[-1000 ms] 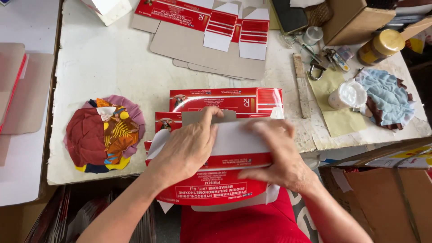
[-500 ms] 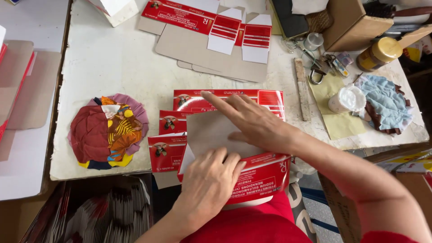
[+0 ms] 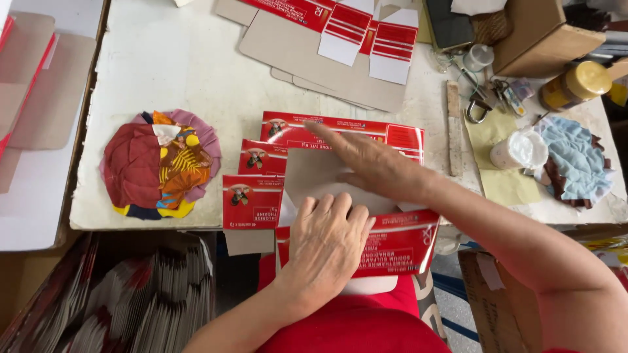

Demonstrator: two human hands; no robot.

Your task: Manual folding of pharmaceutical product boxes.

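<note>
A worn white table (image 3: 183, 72) fills the view, its near edge running just in front of the person's red-clothed lap and its left edge meeting a pale board. The widest bare stretch lies in the far left part of the table; the right side is crowded. A stack of flat cardboard sheets (image 3: 307, 49) with red and white flaps lies at the far middle. A round patchwork of coloured cloth (image 3: 160, 163) sits near the left front corner, well apart from the hands. At the near middle, red and white carton blanks (image 3: 261, 196) lie fanned in steps, the nearest one overhanging the table's front edge. On top of them lies the carton being folded (image 3: 366, 245), its grey inner side up and its red printed panel hanging past the edge toward the lap. The right hand (image 3: 376, 163) reaches in from the right, open and flat, fingers stretched across the far part of the grey panel. The left hand (image 3: 327, 238) lies palm down on the near part, fingers together, pressing rather than gripping. To the right lie a wooden stick (image 3: 454, 127), a yellow-lidded jar (image 3: 575, 85), a blue cloth (image 3: 575, 160) and a small white tub (image 3: 520, 149), near the right edge.
</note>
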